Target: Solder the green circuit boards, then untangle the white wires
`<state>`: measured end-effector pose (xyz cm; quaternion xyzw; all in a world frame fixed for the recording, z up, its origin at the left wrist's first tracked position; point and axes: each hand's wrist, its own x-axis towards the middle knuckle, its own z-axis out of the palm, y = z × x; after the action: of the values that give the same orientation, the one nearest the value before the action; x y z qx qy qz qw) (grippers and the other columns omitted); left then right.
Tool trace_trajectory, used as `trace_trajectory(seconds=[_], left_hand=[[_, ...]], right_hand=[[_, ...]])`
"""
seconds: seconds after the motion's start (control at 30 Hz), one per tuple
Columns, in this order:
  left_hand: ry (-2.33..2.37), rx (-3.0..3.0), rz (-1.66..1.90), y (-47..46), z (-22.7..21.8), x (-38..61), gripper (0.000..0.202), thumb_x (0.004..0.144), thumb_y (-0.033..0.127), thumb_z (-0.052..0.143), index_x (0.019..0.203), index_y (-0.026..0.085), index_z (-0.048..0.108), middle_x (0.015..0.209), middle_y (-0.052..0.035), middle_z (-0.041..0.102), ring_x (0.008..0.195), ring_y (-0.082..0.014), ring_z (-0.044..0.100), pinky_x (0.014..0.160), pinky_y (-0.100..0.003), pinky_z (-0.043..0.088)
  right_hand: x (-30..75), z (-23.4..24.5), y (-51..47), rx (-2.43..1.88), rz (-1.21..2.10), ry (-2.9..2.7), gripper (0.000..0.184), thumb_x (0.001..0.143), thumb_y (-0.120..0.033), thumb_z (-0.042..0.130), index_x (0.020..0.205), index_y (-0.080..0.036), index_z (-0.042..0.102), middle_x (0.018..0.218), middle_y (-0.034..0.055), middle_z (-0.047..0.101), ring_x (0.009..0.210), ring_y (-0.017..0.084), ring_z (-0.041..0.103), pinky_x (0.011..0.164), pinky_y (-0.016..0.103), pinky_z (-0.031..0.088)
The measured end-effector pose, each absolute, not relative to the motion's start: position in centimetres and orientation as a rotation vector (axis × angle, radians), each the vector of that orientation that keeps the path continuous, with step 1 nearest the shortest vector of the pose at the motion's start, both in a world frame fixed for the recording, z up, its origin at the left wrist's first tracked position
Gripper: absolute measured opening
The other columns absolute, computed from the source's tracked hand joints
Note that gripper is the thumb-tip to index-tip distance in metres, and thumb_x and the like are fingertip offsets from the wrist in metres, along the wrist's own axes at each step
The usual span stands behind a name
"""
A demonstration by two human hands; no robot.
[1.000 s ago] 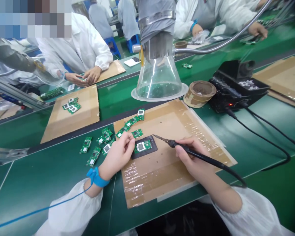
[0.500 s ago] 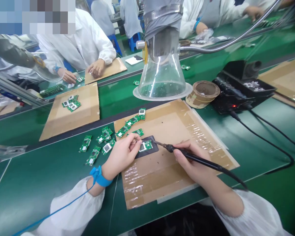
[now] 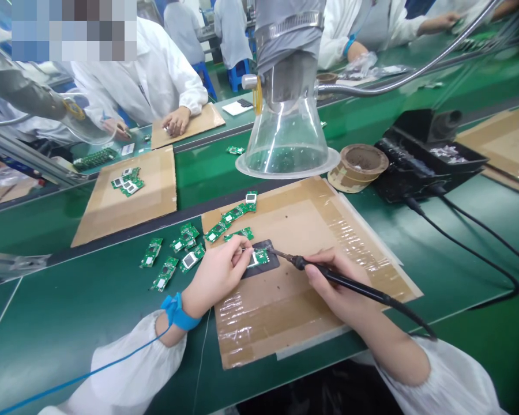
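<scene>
My right hand [image 3: 335, 285] grips a black soldering iron [image 3: 341, 280], its tip touching a small green circuit board [image 3: 259, 256] that lies on a dark pad [image 3: 268, 266] on taped cardboard [image 3: 311, 230]. My left hand [image 3: 218, 274] is pinched around a thin solder wire [image 3: 247, 249] and rests beside the board, the wire's end meeting the iron's tip. A blue wrist strap [image 3: 177, 311] with a blue cord circles my left wrist.
Several loose green boards [image 3: 177, 251] lie left of the cardboard, more in a row [image 3: 233, 216] on it. A clear fume hood [image 3: 288, 144], a tape roll [image 3: 358, 167] and a black soldering station [image 3: 428, 153] stand behind. Other people in white coats work across the green bench.
The iron's tip came down from above the pad onto the board. My left hand slid right and brought the solder wire up to the same spot.
</scene>
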<state>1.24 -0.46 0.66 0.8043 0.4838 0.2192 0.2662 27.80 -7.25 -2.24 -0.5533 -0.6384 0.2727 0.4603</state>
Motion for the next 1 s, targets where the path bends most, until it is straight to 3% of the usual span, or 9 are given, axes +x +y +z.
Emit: trace_trajectory(seconds=[0.4,0.77,1.0], left_hand=[[1.336,2.157,0.581,-0.4,1.3,0.9,0.011,0.107,0.030,0.052,0.105,0.023,0.060,0.065,0.0071,0.039,0.058,-0.0131,0.046,0.062,-0.028,0.035],[1.309,2.176,0.578,-0.2,1.1,1.7,0.010,0.107,0.027,0.052,0.104,0.022,0.060,0.067,0.0061,0.050,0.060,-0.0138,0.051,0.063,-0.028,0.037],[1.421,2.161,0.606,-0.3,1.7,1.0,0.010,0.107,0.029,0.051,0.107,0.023,0.058,0.064,0.0073,0.042,0.057,-0.0141,0.047,0.061,-0.028,0.036]], right_hand=[[28.0,-2.4,-7.4,-1.406,0.666,-1.582,0.011,0.099,-0.035,0.070,0.103,-0.026,0.068,0.089,0.0007,0.075,0.076,0.017,0.073,0.067,0.028,0.057],[28.0,-2.4,-7.3,-1.404,0.733,-1.545,0.013,0.100,-0.039,0.069,0.102,-0.026,0.068,0.081,0.0004,0.074,0.069,0.017,0.072,0.064,0.029,0.056],[27.9,-2.0,-6.9,-1.406,0.772,-1.496,0.019,0.100,-0.043,0.066,0.099,-0.024,0.068,0.077,0.0017,0.073,0.064,0.018,0.069,0.058,0.029,0.054]])
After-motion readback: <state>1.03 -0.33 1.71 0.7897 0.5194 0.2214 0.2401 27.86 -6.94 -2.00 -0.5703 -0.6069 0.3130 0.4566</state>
